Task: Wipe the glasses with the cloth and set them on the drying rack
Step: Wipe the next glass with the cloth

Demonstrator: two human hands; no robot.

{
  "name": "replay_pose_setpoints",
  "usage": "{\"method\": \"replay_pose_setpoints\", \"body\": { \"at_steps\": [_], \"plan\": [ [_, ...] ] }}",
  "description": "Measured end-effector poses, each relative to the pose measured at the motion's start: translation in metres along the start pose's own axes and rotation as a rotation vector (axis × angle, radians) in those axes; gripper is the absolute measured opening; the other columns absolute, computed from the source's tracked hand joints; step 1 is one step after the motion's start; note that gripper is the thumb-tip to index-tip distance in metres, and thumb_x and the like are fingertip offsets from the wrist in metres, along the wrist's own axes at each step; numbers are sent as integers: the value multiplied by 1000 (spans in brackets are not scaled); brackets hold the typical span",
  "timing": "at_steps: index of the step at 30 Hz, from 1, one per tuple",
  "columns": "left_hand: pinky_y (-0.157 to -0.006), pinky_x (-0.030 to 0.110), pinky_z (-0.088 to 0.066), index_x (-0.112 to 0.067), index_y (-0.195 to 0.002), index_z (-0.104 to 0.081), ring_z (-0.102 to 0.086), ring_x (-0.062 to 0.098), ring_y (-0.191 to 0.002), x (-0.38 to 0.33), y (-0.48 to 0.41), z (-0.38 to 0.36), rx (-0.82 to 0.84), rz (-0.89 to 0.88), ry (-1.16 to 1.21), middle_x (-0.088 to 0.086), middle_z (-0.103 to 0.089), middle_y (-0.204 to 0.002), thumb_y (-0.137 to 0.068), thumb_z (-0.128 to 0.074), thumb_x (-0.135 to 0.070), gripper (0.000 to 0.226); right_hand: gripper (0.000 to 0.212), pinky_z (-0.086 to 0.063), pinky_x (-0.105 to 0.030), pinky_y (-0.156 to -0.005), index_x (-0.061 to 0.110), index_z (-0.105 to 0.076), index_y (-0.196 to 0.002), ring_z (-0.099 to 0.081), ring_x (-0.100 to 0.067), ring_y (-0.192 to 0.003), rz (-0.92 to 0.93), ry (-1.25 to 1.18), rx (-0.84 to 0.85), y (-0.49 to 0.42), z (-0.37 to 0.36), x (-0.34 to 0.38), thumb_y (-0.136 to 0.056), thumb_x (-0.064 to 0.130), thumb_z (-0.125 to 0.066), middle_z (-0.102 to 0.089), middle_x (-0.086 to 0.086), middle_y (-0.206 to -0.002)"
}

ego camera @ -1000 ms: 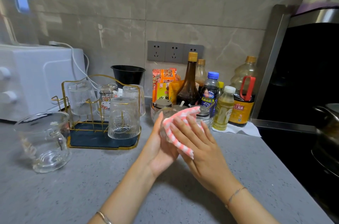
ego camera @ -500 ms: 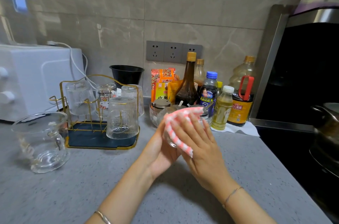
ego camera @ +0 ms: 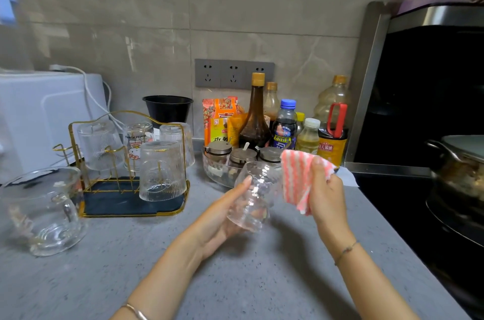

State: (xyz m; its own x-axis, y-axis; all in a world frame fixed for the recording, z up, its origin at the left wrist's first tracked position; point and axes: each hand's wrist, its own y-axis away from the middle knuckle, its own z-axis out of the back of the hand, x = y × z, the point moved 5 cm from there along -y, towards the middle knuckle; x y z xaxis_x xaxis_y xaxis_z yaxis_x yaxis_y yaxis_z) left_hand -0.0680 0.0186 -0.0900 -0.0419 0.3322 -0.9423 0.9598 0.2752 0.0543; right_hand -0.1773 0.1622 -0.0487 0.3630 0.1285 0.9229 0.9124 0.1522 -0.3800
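My left hand (ego camera: 220,217) grips a clear textured glass (ego camera: 255,196) from its left side, tilted, above the grey counter. My right hand (ego camera: 327,188) holds a pink-and-white striped cloth (ego camera: 298,178) just to the right of the glass, apart from it. The gold wire drying rack (ego camera: 86,136) with a dark blue tray stands to the left and carries several ribbed glasses upside down, the nearest one (ego camera: 162,170) at its front right corner.
A large glass pitcher (ego camera: 39,209) stands at the left front. A white appliance (ego camera: 39,115) sits behind the rack. Condiment jars (ego camera: 242,157), sauce bottles (ego camera: 255,115) and a black bowl (ego camera: 167,109) line the wall. A stove with a pot (ego camera: 461,167) is at the right.
My right hand has pulled the cloth off the glass and moved to the right. The glass, wrapped before, is now bare in my left hand.
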Motion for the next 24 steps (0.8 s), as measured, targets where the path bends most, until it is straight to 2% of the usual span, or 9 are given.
{"method": "replay_pose_setpoints", "body": {
  "at_steps": [3, 6, 9, 11, 14, 16, 18, 21, 24],
  "plan": [
    [-74, 28, -55, -18, -123, -62, -72, 20, -82, 3, 0, -9, 58, -9, -39, -1, -73, -105, -75, -64, -42, 54, 37, -51, -11, -71, 11, -69, -99, -69, 0, -84, 73, -76, 260, 10, -17, 8, -102, 24, -35, -74, 8, -83],
    [-91, 38, -51, -17, -115, -67, -70, 19, -87, 1, 0, -7, 19, -29, -58, 4, -73, -109, -74, -62, -46, 50, 43, -46, -6, -65, 13, -70, -96, -68, 4, -79, 103, -47, 455, 23, -31, 13, -101, 30, -31, -74, 14, -81],
    [-95, 41, -49, -19, -112, -68, -71, 18, -88, -2, 2, -6, -5, -38, -66, 4, -74, -109, -74, -62, -46, 48, 54, -44, -4, -60, 21, -69, -84, -65, 9, -69, -43, -162, 387, 20, -25, 13, -101, 39, -22, -72, 17, -69],
    [-91, 39, -50, -19, -113, -67, -72, 16, -86, -1, 3, -7, 1, -39, -82, 2, -74, -108, -74, -61, -46, 48, 47, -45, -14, -54, 22, -71, -78, -62, 3, -56, -99, -113, 307, 16, -20, 9, -100, 39, -33, -71, 7, -65],
    [-85, 35, -51, -20, -106, -72, -71, 15, -82, 0, 4, -10, 8, -23, -104, 2, -75, -104, -76, -59, -46, 41, 35, -30, -15, -36, 3, -69, -77, -44, -7, -39, -21, -24, 337, 18, -22, 8, -93, 30, -54, -60, -16, -65],
    [-90, 36, -50, -24, -97, -78, -71, 15, -85, 3, 5, -12, 41, 4, -119, 1, -75, -103, -78, -59, -46, 34, 33, -28, -12, -35, -1, -60, -69, -40, -4, -38, 47, -35, 359, 22, -25, 9, -90, 25, -59, -53, -9, -55],
    [-101, 40, -46, -26, -105, -76, -69, 19, -97, 5, 7, -15, 90, 12, -147, 3, -73, -111, -82, -65, -48, 33, 31, -32, -12, -40, 2, -53, -63, -40, -4, -41, 119, -33, 363, 25, -28, 11, -88, 19, -63, -47, -5, -52],
    [-106, 47, -44, -16, -131, -54, -65, 27, -112, 9, 3, -13, 99, -6, -134, 8, -68, -122, -67, -78, -53, 78, 35, -33, -13, -42, 4, -45, -58, -37, -3, -40, 81, -109, 326, 25, -27, 9, -89, 9, -62, -42, 2, -45],
    [-99, 45, -50, -20, -132, -38, -67, 28, -108, 11, 1, -13, 116, -39, -163, 4, -70, -118, -46, -87, -59, 106, 39, -37, -13, -40, 10, -42, -55, -39, 0, -36, -32, -273, 253, 22, -24, 5, -90, 7, -59, -42, 10, -40]
  ]
}}
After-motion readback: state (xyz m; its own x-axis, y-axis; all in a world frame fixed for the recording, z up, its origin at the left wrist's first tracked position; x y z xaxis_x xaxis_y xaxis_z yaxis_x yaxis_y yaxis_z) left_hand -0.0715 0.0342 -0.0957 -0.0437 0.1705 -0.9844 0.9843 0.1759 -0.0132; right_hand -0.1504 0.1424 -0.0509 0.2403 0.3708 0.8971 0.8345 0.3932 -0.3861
